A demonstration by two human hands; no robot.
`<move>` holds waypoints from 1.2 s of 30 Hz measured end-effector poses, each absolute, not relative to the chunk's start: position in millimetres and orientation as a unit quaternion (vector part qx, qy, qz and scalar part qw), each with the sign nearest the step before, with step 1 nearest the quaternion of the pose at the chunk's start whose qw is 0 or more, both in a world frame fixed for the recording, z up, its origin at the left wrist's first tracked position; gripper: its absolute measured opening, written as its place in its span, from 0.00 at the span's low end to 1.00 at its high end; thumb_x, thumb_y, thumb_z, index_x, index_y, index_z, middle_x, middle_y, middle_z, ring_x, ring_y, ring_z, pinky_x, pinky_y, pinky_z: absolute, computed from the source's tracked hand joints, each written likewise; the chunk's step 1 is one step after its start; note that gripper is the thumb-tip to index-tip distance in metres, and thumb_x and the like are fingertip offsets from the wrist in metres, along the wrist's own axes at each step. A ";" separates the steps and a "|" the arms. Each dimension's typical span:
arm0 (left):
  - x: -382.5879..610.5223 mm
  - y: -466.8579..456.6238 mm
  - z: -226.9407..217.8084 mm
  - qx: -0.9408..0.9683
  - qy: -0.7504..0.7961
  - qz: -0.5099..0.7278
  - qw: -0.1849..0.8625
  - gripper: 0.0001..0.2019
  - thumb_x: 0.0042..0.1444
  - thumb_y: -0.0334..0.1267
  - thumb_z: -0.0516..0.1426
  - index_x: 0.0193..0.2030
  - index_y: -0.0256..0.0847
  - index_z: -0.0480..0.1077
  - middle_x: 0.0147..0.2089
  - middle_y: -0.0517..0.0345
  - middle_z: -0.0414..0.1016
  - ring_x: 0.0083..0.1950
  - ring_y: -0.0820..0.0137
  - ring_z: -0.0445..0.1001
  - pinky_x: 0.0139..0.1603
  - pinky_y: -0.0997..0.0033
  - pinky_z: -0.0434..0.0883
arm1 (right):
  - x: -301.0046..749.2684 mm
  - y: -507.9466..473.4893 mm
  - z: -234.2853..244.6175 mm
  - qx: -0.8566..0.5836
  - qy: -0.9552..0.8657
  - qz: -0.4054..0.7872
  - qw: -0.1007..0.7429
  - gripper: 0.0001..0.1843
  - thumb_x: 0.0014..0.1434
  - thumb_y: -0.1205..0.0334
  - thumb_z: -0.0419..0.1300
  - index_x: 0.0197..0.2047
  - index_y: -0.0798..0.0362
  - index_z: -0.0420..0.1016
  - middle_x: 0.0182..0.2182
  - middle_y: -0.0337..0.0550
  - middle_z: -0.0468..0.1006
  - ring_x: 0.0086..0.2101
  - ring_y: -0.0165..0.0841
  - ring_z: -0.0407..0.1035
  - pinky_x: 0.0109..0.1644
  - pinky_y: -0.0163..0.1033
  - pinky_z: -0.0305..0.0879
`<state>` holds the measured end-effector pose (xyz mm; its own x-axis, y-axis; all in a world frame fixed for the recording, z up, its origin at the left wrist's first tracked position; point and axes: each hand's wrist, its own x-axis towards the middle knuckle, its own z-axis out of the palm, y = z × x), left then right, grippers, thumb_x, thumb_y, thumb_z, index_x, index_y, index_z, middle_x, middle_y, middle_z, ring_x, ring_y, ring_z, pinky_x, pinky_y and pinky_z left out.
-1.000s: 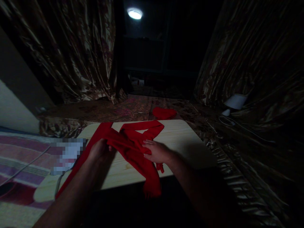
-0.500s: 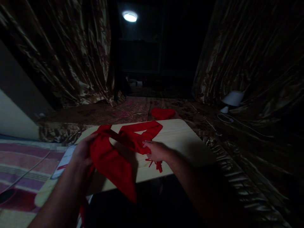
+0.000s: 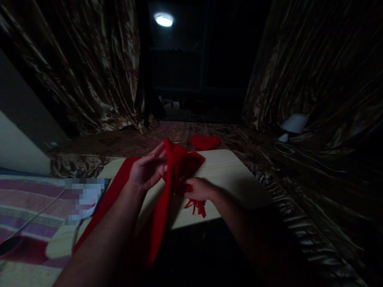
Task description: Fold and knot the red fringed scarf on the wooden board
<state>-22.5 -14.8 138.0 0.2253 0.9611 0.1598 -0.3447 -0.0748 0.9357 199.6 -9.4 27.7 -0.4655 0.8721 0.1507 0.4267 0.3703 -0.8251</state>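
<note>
At the centre of the frame the left hand (image 3: 147,171) lifts a fold of the red scarf (image 3: 167,187) off the pale wooden worktop (image 3: 227,175), its fingers (image 3: 157,153) curled and pinching the cloth's upper edge, apparently to draw it up and over. The right hand (image 3: 200,189), lower and just right of centre, presses another part of the scarf flat, fingers closed on it, likely as an anchor. The scarf is deep red and soft, with a fringe (image 3: 196,206) lying on the worktop; 1 strip trails towards the lower left.
</note>
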 end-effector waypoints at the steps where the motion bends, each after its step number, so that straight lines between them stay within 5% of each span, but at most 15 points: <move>1: -14.6 -3.3 132.2 0.524 0.332 0.510 0.596 0.27 0.52 0.46 0.57 0.59 0.41 0.72 0.60 0.48 0.76 0.59 0.52 0.75 0.55 0.52 0.75 | 202.0 -7.5 25.8 -0.433 -0.755 0.379 0.314 0.14 0.49 0.65 0.65 0.41 0.47 0.81 0.37 0.37 0.83 0.37 0.36 0.76 0.41 0.36 0.67; 5: -12.6 30.7 89.8 0.596 0.556 0.431 0.386 0.13 0.48 0.42 0.59 0.38 0.37 0.78 0.43 0.46 0.82 0.49 0.53 0.79 0.55 0.53 0.72 | 217.9 -1.1 17.4 -0.545 -0.639 0.330 0.431 0.06 0.54 0.64 0.58 0.30 0.52 0.78 0.28 0.39 0.80 0.29 0.33 0.73 0.34 0.35 0.65; 8: -28.0 28.2 55.3 0.641 0.605 0.398 0.255 0.09 0.50 0.38 0.57 0.35 0.40 0.77 0.39 0.49 0.82 0.44 0.56 0.78 0.53 0.55 0.73 | 227.3 -9.9 21.2 -0.586 -0.614 0.264 0.458 0.09 0.57 0.61 0.57 0.29 0.51 0.77 0.24 0.39 0.77 0.27 0.33 0.71 0.33 0.35 0.64; 11: -36.0 10.9 31.2 0.660 0.614 0.400 0.167 0.11 0.54 0.41 0.57 0.41 0.40 0.76 0.44 0.47 0.80 0.48 0.55 0.77 0.55 0.55 0.72 | 225.5 -31.7 35.5 -0.582 -0.671 0.208 0.410 0.16 0.60 0.52 0.58 0.48 0.48 0.79 0.27 0.39 0.79 0.29 0.34 0.72 0.35 0.36 0.65; 14: -32.9 -2.0 17.2 0.696 0.604 0.369 0.118 0.23 0.56 0.50 0.58 0.55 0.38 0.71 0.54 0.43 0.76 0.59 0.53 0.72 0.62 0.54 0.68 | 213.7 -51.2 48.0 -0.553 -0.752 0.175 0.314 0.33 0.58 0.47 0.63 0.66 0.41 0.68 0.35 0.41 0.82 0.35 0.39 0.75 0.43 0.40 0.66; 18: -27.3 -2.7 6.1 0.740 0.577 0.335 0.083 0.38 0.55 0.55 0.60 0.67 0.33 0.60 0.65 0.38 0.66 0.67 0.52 0.64 0.68 0.54 0.62 | 198.6 -52.0 51.6 -0.526 -0.767 0.187 0.316 0.19 0.58 0.59 0.60 0.52 0.47 0.79 0.44 0.46 0.82 0.43 0.42 0.75 0.51 0.42 0.65; 22: -27.9 2.2 -1.4 0.763 0.560 0.320 0.051 0.42 0.54 0.53 0.61 0.70 0.33 0.55 0.70 0.37 0.59 0.70 0.51 0.60 0.70 0.54 0.61 | 202.6 -33.8 66.5 -0.486 -0.649 0.332 0.482 0.07 0.50 0.62 0.61 0.34 0.51 0.77 0.31 0.41 0.79 0.32 0.35 0.71 0.39 0.38 0.67; 25: -28.6 3.1 -4.4 0.762 0.562 0.319 0.039 0.43 0.53 0.52 0.61 0.71 0.35 0.54 0.71 0.38 0.58 0.70 0.50 0.61 0.69 0.52 0.63 | 220.8 -21.0 96.8 -0.376 -0.530 0.457 0.608 0.15 0.42 0.64 0.64 0.37 0.50 0.72 0.30 0.36 0.77 0.30 0.32 0.69 0.35 0.36 0.66; 29: -27.6 0.4 -3.0 0.762 0.563 0.318 0.031 0.44 0.52 0.49 0.62 0.73 0.38 0.53 0.72 0.39 0.57 0.70 0.48 0.63 0.68 0.51 0.65 | 257.4 2.0 141.1 -0.329 -0.479 0.529 0.618 0.23 0.39 0.71 0.63 0.42 0.50 0.71 0.31 0.34 0.76 0.24 0.27 0.65 0.24 0.31 0.61; 32: -27.1 -1.9 0.5 0.765 0.571 0.299 0.027 0.43 0.53 0.49 0.61 0.74 0.41 0.52 0.73 0.39 0.56 0.68 0.47 0.65 0.65 0.50 0.67 | 285.6 24.3 163.4 -0.369 -0.425 0.538 0.628 0.20 0.41 0.71 0.60 0.41 0.51 0.71 0.26 0.32 0.74 0.17 0.23 0.58 0.17 0.28 0.53; 36: -28.4 -1.9 3.8 0.781 0.556 0.282 0.029 0.42 0.55 0.49 0.59 0.75 0.43 0.52 0.69 0.42 0.64 0.65 0.50 0.69 0.64 0.51 0.67 | 310.4 38.8 178.9 -0.365 -0.326 0.528 0.694 0.15 0.45 0.72 0.59 0.39 0.52 0.70 0.24 0.33 0.74 0.18 0.24 0.63 0.19 0.27 0.62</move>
